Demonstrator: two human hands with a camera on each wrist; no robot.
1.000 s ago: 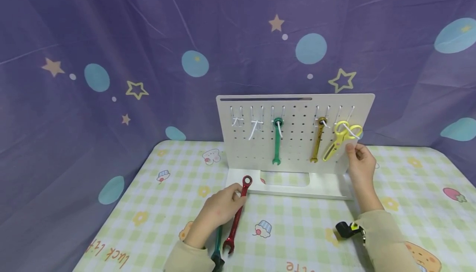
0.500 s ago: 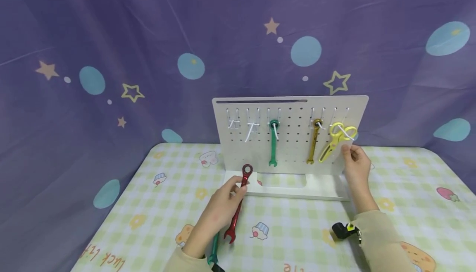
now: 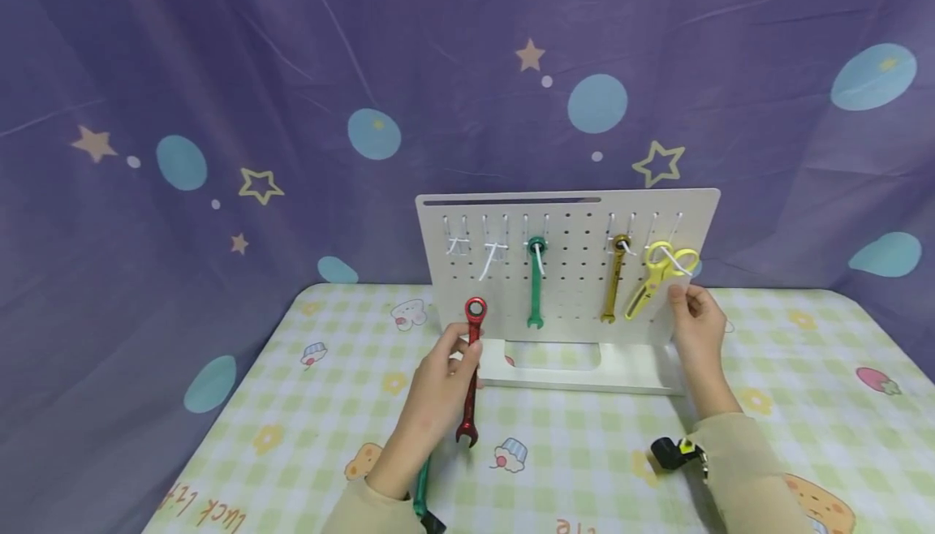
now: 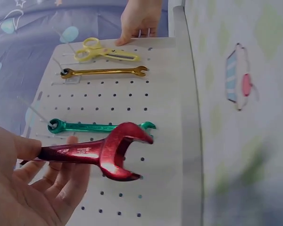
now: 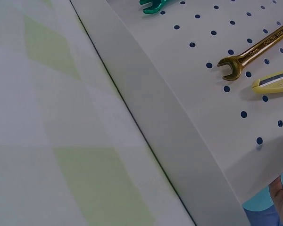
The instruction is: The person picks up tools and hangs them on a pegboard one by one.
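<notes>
My left hand (image 3: 438, 376) pinches a red combination wrench (image 3: 471, 404) near its ring end, before the lower left of a white pegboard (image 3: 573, 307). The wrench hangs nearly upright, ring up; the left wrist view shows its open jaw (image 4: 115, 157) close up. At the board's right edge my right hand (image 3: 700, 327) holds the panel between thumb and fingers. A green wrench (image 3: 536, 290), a gold wrench (image 3: 614, 286) and yellow scissors (image 3: 655, 274) hang on the board's hooks. Two white hooks at the left, one of them this hook (image 3: 491, 260), carry nothing.
Beside my left forearm lies another green wrench (image 3: 422, 489), partly hidden by the sleeve. The board's white base (image 3: 570, 380) stands on a checked tablecloth (image 3: 584, 453). Behind it hangs a purple curtain (image 3: 467, 71). A small black device (image 3: 666, 453) sits at my right cuff.
My left hand has raised the red wrench up and toward the board, turning it more upright. My right hand stays at the board's edge. The head view has shifted slightly.
</notes>
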